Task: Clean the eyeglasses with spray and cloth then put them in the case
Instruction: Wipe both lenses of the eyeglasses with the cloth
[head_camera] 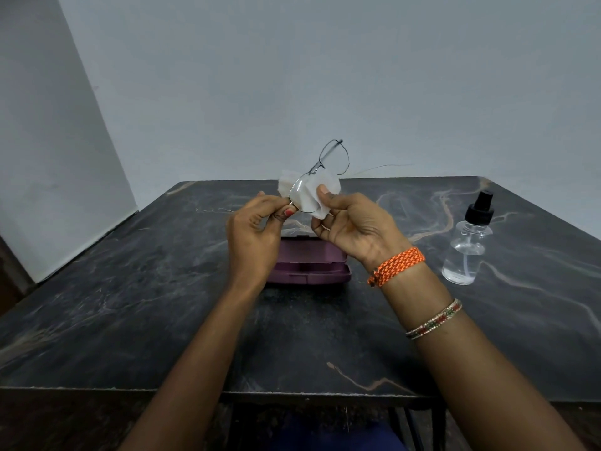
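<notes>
Thin dark-framed eyeglasses (pixel 328 161) are held up above the table, tilted, with one lens high and the other low. My left hand (pixel 257 236) pinches the frame at the lower lens's outer edge. A white cloth (pixel 320 187) wraps behind the lower lens; my right hand (pixel 354 226) pinches it against the lens with the thumb on the front. One temple arm sticks out to the right. A purple glasses case (pixel 309 265) lies shut on the table below my hands, partly hidden by them. A clear spray bottle (pixel 468 245) with a black nozzle stands upright to the right.
The dark marble-patterned table (pixel 130 304) runs to a pale wall behind and on the left. Its front edge is near my body. My right wrist wears an orange band and thin bangles.
</notes>
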